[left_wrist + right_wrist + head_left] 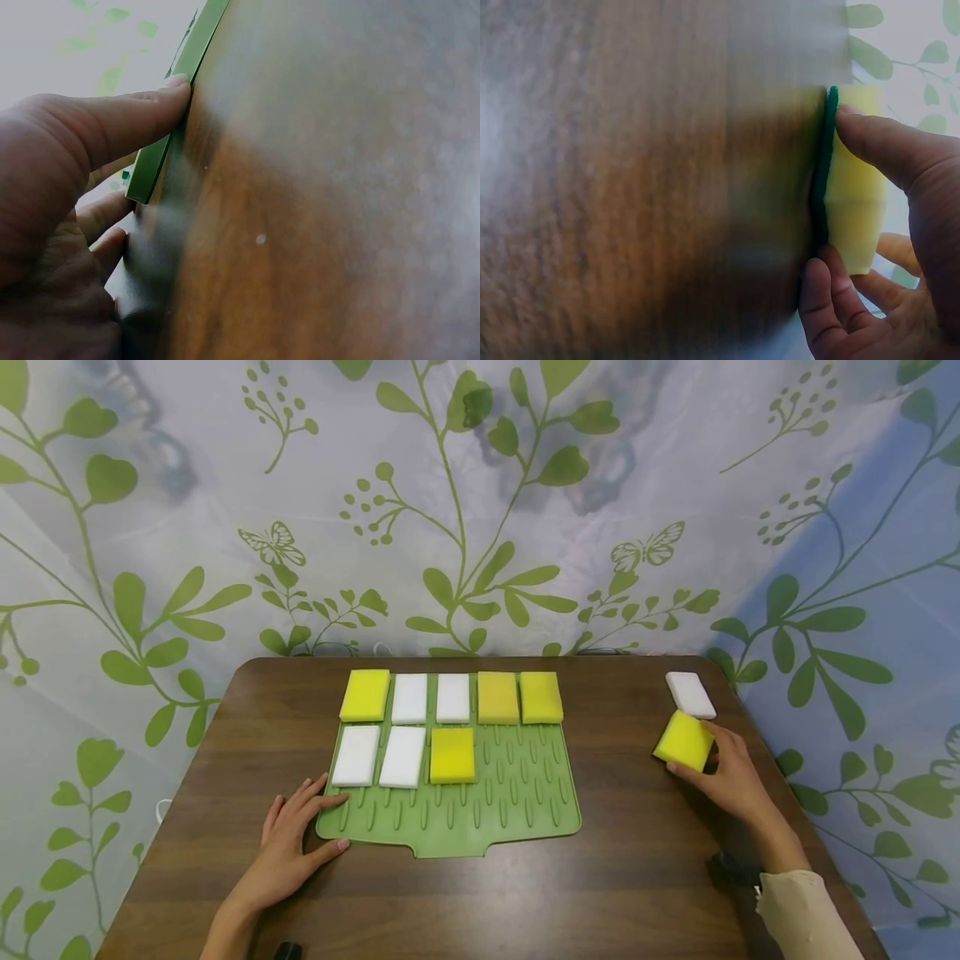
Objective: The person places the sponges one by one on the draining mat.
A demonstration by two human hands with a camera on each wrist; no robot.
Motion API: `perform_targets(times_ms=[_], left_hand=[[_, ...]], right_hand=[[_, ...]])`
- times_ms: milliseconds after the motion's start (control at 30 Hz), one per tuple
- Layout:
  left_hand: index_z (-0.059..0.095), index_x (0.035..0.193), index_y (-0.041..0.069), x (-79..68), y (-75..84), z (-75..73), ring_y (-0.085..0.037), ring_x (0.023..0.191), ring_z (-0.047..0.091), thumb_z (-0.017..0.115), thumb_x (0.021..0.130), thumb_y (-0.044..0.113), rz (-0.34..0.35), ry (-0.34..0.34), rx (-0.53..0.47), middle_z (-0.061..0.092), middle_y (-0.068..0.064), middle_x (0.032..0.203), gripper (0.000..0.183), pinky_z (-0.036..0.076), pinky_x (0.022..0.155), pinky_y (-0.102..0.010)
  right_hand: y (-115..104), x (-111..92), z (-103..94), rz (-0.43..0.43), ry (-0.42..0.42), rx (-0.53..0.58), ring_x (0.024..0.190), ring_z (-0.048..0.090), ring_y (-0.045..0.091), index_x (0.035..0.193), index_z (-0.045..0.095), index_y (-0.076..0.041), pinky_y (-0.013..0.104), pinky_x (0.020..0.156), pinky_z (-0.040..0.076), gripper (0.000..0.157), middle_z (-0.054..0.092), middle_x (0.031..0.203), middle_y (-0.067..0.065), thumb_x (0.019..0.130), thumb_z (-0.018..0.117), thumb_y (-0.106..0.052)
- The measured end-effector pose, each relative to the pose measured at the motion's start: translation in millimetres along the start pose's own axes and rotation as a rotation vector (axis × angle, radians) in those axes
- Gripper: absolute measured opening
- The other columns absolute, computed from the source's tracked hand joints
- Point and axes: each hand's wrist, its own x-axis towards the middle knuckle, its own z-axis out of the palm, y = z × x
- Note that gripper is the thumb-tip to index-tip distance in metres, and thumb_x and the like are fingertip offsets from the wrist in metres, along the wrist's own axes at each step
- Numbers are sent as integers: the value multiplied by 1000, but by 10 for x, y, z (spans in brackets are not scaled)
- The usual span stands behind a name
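My right hand (735, 774) grips a yellow sponge (685, 741) by its sides, thumb on one side and fingers on the other, at the right of the table. In the right wrist view, a dark green scouring layer (823, 169) shows on the sponge's face toward the table. My left hand (288, 843) lies at the left front corner of a green ridged mat (517, 793), fingers spread. Its thumb (142, 120) touches the mat's edge in the left wrist view. The mat bears two rows of sponges, among them a front-row yellow sponge (452, 755) and a white sponge (402, 757).
Just behind the held sponge, a white sponge (690, 695) lies on the brown wooden table (615, 860). A darker yellow sponge (498, 697) sits in the mat's back row. Behind the table hangs a leaf-patterned curtain (465, 527).
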Motion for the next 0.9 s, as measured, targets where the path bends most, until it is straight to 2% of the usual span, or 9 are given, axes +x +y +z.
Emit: perform_targets(times_ms=[233,400,567,900], left_hand=[[62,149,23,-3,-1,3,-59,161,19,87,92,27,0,1,2,33,-22,175,63,-6,126,-76],[62,149,24,-4,-4,6,-58,161,19,87,92,27,-2,1,5,33,-22,175,62,-6,126,-76],[62,149,24,-3,-7,10,-58,161,19,87,92,27,-1,2,8,33,-22,175,62,-6,126,-76],[62,149,23,4,9,6,-59,161,19,87,92,26,2,5,9,33,-23,175,63,-6,126,-76]], right_hand=[[-14,-16,20,-5,11,14,109,59,48,162,32,7,41,83,50,101,34,154,43,91,87,-39],[-78,-37,29,-27,18,20,112,59,49,163,34,3,34,82,50,98,35,155,41,91,88,-38],[-160,-67,75,-58,16,9,106,64,50,163,35,2,26,77,49,98,36,155,39,91,88,-37],[-420,-124,173,-147,-30,32,103,67,41,165,36,-6,22,74,48,96,35,159,33,90,90,-34]])
